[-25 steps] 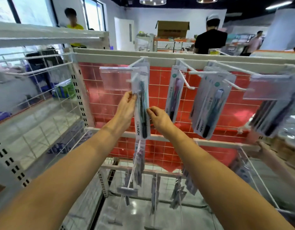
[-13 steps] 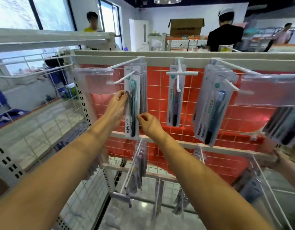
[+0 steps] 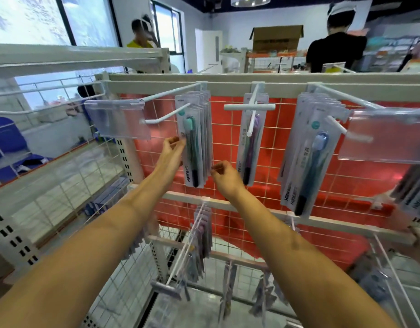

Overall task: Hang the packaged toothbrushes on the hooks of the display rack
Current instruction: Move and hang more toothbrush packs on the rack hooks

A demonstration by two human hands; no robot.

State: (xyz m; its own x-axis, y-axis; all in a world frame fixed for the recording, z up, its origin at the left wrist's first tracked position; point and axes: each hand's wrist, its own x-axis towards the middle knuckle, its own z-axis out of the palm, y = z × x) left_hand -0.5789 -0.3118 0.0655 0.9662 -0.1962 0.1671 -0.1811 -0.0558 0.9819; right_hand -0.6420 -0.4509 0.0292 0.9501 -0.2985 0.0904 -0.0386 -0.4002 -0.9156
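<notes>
A shop floor with white shelving and large windows lies behind a display rack backed by red wire grid. Beyond the rack, a cardboard box sits on a far shelf and a person in a black shirt stands facing away.

The left hand is raised against the left edge of a stack of packaged toothbrushes, its fingers loosely curled; the fingertips meet the front pack's edge, though whether they pinch it cannot be told. The right hand hovers just right of the stack's lower end, its fingers curled and holding nothing, seemingly a little apart from the packs.

The stack hangs between the two hands from a white hook whose tip juts out above the left hand. A clear price-tag holder hangs further left of that hand. To the right of the right hand, a single pack hangs on a second hook, and further right a thicker stack hangs tilted. Below both forearms, more packs dangle from a lower rail.
</notes>
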